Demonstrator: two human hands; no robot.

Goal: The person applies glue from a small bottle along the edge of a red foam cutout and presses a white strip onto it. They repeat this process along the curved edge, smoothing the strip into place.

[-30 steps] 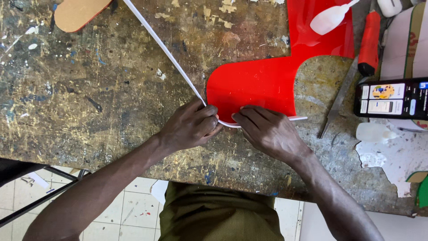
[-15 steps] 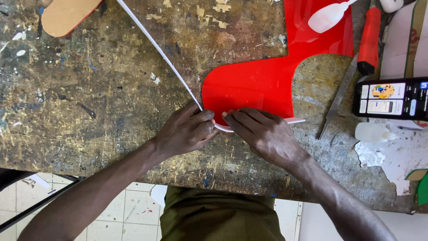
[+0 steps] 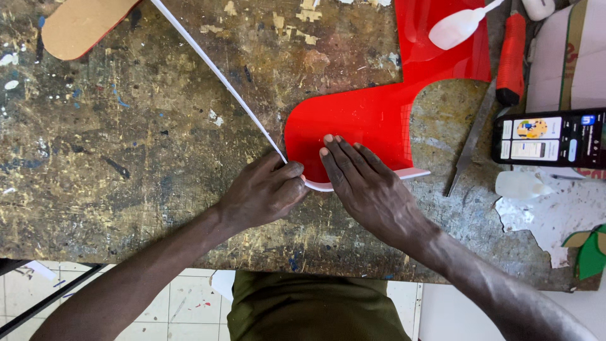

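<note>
A long white strip [image 3: 218,74] is pinched at the rounded corner of a glossy red sheet cutout [image 3: 363,120], and that pinch is made by the left hand [image 3: 262,192], its fingers curled tight around the strip right where it meets the red edge. From the pinch, the strip is run straight away up and to the left across the paint-stained wooden workbench [image 3: 126,158]. On the other side of the pinch, the strip is bent around the lower curve of the red piece, and its free end [image 3: 413,172] is seen poking out beyond the right hand.

The right hand [image 3: 369,189] is laid flat, nothing clasped in it; its fingers are spread and pressed down on the red sheet just beside the pinch, with the heel of the hand over the strip below the edge.

Further right of the grip, a metal blade with a red handle [image 3: 510,57] is laid on the bench, and beyond it a smartphone [image 3: 549,137] with a lit screen. A white plastic spoon-like tool [image 3: 457,26] is rested on the upper part of the red sheet. Far up and left of the grip, a tan sole-shaped board [image 3: 79,25] is seen at the bench corner.
</note>
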